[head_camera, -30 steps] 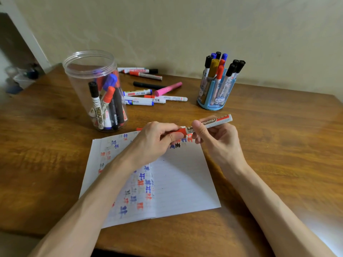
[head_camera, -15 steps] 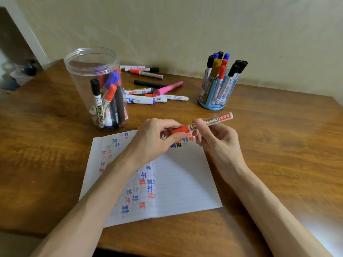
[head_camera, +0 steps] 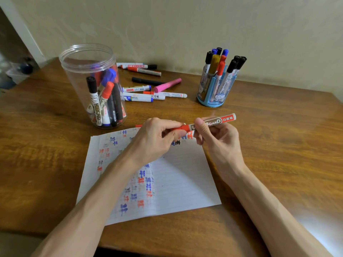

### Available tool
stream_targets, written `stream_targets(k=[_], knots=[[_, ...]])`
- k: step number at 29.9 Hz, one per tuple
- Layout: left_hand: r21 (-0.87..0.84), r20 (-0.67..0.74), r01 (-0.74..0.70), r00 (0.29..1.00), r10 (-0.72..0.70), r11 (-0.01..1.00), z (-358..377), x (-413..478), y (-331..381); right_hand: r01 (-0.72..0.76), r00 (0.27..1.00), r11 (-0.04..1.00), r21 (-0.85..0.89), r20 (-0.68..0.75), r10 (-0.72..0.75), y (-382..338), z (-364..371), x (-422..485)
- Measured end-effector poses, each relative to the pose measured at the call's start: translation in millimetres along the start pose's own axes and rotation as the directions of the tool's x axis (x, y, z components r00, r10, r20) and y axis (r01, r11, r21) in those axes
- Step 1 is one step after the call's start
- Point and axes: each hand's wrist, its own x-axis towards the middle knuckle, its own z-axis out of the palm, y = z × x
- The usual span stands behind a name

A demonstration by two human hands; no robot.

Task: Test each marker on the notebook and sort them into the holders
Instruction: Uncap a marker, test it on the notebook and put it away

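Observation:
I hold a red whiteboard marker (head_camera: 215,121) level above the top edge of the open notebook (head_camera: 183,182). My right hand (head_camera: 217,140) grips its white barrel with thumb on top. My left hand (head_camera: 157,138) pinches the red cap end, whose tip pokes out to the left of my knuckles. The notebook page carries several red, blue and black test marks. A clear plastic jar (head_camera: 92,84) at the left holds several markers. A blue pen holder (head_camera: 213,88) at the right back holds several more, standing upright.
Several loose markers (head_camera: 148,89), among them a pink one (head_camera: 167,84) and a black one (head_camera: 146,81), lie on the wooden table (head_camera: 278,145) between jar and holder. A wall runs behind the table. The table's near edge is close below the notebook.
The cap end was pulled a little off the barrel half a second ago; now the cap sits against the barrel again. Both hands stay at the same spot above the notebook.

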Motion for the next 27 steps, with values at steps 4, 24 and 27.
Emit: stream_targets(k=[4, 24, 27], knots=[[-0.026, 0.036, 0.031, 0.999, -0.03, 0.999, -2.1, 0.0, -1.4, 0.005, 1.0, 1.0, -0.004, 0.024, -0.004, 0.3, -1.4, -0.2], [0.153, -0.049, -0.092, 0.994, 0.101, 0.984, 5.1, -3.2, 0.5, -0.174, 0.977, 0.981, 0.081, -0.114, 0.182, 2.4, 10.3, 2.5], [0.126, -0.047, -0.063, 0.996, 0.069, 0.99, 5.1, -2.3, 3.8, -0.132, 0.985, 0.988, 0.084, -0.103, 0.14, 4.1, 6.7, 3.3]])
